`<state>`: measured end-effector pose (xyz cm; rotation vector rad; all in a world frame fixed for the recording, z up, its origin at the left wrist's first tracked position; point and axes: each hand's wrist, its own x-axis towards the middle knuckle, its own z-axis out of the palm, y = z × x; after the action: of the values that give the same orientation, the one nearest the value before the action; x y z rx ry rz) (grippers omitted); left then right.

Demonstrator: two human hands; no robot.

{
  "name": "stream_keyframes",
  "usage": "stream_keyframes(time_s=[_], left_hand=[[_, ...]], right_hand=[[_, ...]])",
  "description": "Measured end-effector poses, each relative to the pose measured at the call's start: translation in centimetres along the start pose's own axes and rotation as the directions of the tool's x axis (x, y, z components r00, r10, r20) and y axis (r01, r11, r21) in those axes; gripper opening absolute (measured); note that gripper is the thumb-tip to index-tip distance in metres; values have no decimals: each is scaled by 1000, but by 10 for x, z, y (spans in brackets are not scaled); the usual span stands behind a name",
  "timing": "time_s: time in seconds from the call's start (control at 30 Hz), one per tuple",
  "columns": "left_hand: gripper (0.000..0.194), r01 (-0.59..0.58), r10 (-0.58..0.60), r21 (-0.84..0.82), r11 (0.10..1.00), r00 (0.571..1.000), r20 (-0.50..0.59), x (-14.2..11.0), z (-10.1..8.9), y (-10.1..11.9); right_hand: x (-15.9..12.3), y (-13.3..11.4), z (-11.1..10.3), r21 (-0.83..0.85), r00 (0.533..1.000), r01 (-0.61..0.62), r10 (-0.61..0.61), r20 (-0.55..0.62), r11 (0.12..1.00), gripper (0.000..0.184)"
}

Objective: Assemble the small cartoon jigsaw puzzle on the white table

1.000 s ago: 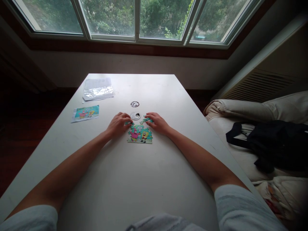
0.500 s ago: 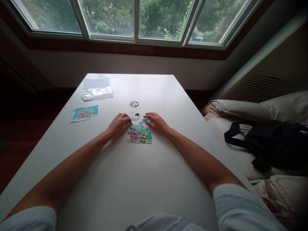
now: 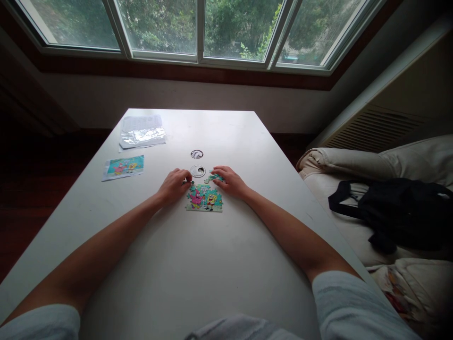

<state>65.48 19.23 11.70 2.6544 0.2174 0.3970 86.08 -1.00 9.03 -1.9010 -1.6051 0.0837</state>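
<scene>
A partly joined jigsaw puzzle with a pink starfish and a yellow sponge character lies flat on the white table. At its upper left corner, my left hand has its fingers closed on a small green puzzle piece. My right hand rests at the upper right, its fingers stretched over several loose puzzle pieces, partly hiding them. Just beyond the puzzle, between the hands, is a round metal-rimmed disc with a dark hole.
A second round fitting lies farther back on the table. To the left are a printed picture card of the same characters and a clear plastic bag on papers. A dark bag lies on the pale sofa at right.
My left hand has shifted very slightly at the puzzle's upper left corner, its fingers drawn closer together. The right hand stays over the loose pieces.
</scene>
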Motion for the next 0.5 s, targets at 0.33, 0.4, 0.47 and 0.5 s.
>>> stream_keyframes(time_s=[0.33,0.4,0.47,0.5], left_hand=[[23,163,-186,-293,942,981,-52,0,-3,7],[25,177,-207,-365,914,977,-44,0,-3,8],[27,182,-216,-428,885,976,-31,0,-2,9],[28,183,-217,-456,871,976,-22,0,-1,10]], right_hand=[[-1,-1,-1,-9,1000,3,-3,-3,1000,35],[-1,-1,-1,-6,1000,10,-10,-4,1000,34],[-1,-2,-1,5,1000,15,-15,-21,1000,33],[-1,-2,-1,12,999,16,-16,-35,1000,32]])
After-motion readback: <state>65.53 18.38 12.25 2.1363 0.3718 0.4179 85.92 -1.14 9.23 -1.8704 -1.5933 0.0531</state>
